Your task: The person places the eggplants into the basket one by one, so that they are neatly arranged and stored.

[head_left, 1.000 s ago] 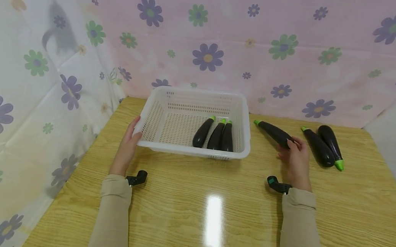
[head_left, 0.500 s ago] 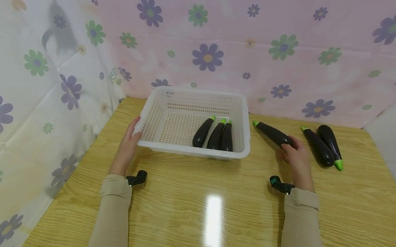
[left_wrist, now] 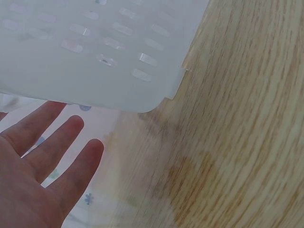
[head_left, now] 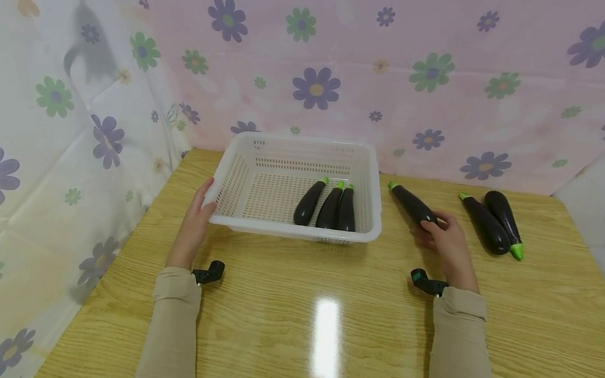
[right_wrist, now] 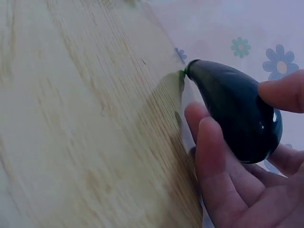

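1. Dark eggplant [head_left: 412, 204] is pinched by its thick end in the right hand [head_left: 451, 243], right of the white basket [head_left: 268, 227].
2. The basket's left end is touched by the left hand [head_left: 192, 223], its fingers spread.
3. Three eggplants [head_left: 328, 209] are contained inside; two others [head_left: 485, 224] are laid on the tabletop [head_left: 261, 326].

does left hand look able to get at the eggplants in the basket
Likely yes: the white basket is open above the three eggplants, but the left hand, at its left end, would have to reach across.
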`<state>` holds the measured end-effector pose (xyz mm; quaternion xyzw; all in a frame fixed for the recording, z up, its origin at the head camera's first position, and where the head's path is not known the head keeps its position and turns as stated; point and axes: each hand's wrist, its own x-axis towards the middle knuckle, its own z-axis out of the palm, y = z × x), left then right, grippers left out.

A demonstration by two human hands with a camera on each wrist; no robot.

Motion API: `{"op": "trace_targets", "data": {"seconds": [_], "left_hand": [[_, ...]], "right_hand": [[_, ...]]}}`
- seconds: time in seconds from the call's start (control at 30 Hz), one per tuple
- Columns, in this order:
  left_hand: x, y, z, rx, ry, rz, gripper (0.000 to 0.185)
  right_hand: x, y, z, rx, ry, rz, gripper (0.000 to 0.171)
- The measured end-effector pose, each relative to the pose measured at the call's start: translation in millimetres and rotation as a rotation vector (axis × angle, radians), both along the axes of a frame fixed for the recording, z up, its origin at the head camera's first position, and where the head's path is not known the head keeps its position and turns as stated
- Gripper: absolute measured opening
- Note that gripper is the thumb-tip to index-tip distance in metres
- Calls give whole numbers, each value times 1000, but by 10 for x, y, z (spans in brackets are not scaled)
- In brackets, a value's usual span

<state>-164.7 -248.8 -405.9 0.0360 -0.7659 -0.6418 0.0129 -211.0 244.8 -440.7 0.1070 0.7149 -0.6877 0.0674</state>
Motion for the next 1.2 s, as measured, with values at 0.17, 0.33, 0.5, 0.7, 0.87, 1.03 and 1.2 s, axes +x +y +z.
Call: {"op": "trace_targets", "data": {"seconds": [0.17,0.33,0.5,0.7,0.87,1.03,1.2], "left_hand": [[-48,-53,-110,7,9,2,47],[-59,-58,-123,4,13,-4,47],[4,10,4,9,6,-6,49],[40,36,59,0,13,-6,51],[43,31,59,-1,12,-9,51],[44,33,63,-5,9,-6,51],[46,36,65,-9,15,-7,50]], "right_hand": [[11,1,-6,-64,35,33,63],[-18,-1,-5,-71,43,-10,65],[-4,4,-15,-60,65,-9,64],[15,-2,-6,18,44,33,64],[9,-24,39,256,-37,153,67],[2,-49,77,328,-71,239,63],[2,-46,92,244,-83,240,55]]}}
